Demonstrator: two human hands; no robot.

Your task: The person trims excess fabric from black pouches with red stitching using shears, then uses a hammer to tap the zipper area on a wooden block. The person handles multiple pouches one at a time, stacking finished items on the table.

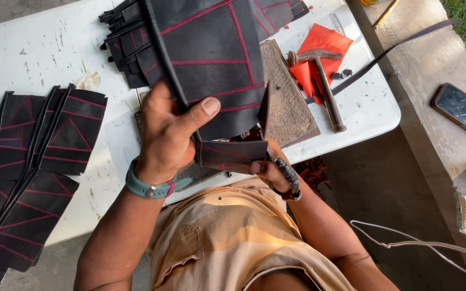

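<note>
- Leather panel (211,59), black with red stitching, is held up at upper centre of the frame, hiding part of the table (44,48).
- Around it: a wooden block (287,97) and hammer (324,86) to the right, stitched pieces (33,161) stacked at left, a phone (465,112) at far right.
- Left hand (168,134) is clamped on the panel's lower edge, thumb across its face.
- Right hand (271,170) pinches the folded lower flap (233,155), with scissors looped on its fingers.
</note>
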